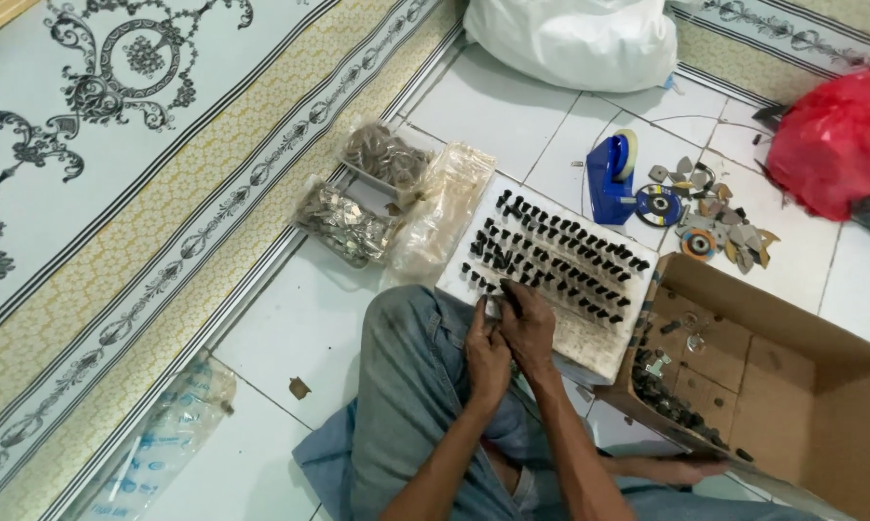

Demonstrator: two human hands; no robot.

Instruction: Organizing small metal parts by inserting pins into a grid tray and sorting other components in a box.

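Observation:
I sit on a tiled floor with a white foam board resting against my knee. Rows of small dark metal parts stand stuck in the board. My left hand and my right hand are pressed together at the board's near edge, fingers pinched around a small dark part between them. Which hand carries it is hard to tell. My right forearm runs down to the lower right.
An open cardboard box with dark parts lies at the right. Clear bags of metal pieces lie left of the board. A blue tape dispenser, grinding discs, a white sack and a red bag lie behind. A patterned mat covers the left.

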